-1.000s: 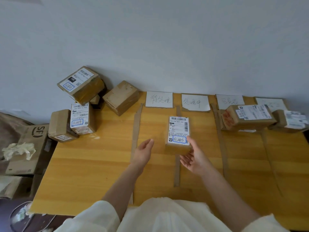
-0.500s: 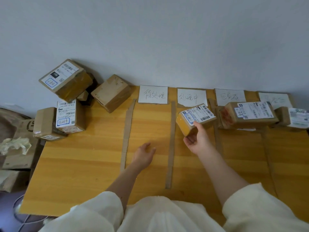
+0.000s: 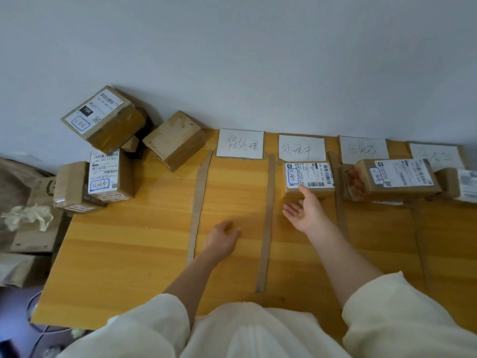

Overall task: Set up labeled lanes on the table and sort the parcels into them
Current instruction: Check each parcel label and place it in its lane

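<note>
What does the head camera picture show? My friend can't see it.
A person's right hand, open, lies beside a labelled parcel in the second paper-labelled lane on a wooden table. The left hand rests on the first lane; unsorted parcels sit left.

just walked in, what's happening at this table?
A person is sorting parcels into cardboard-strip lanes headed by handwritten cards. The right hand is open, palm up, at the near edge of a labelled parcel sitting in the second lane under its card. The left hand rests in the first lane. A pile of unsorted parcels sits at the table's left.
</note>
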